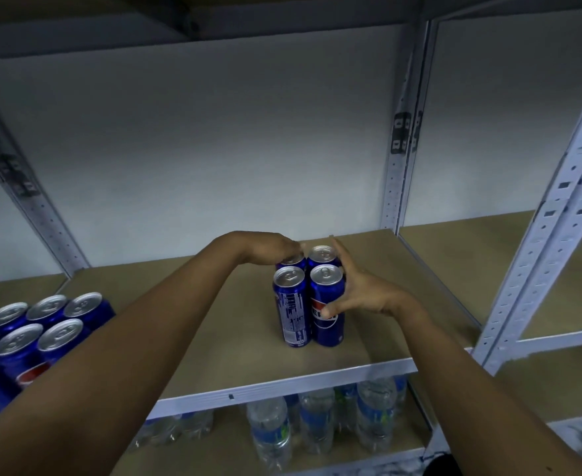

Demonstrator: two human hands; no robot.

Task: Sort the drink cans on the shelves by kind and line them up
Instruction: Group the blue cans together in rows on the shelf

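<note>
Four blue cans (308,297) stand squared in a block mid-shelf (241,345); left hand (269,247) cups the block's far-left can, right hand (358,297) spreads flat against its right side. Left of the block, a bigger cluster of blue cans (32,334) likely awaits lining up.

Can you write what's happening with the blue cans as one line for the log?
step: squaring four blue cans | left hand: on back-left can | right hand: against right side | shelf: more cans at left
</note>
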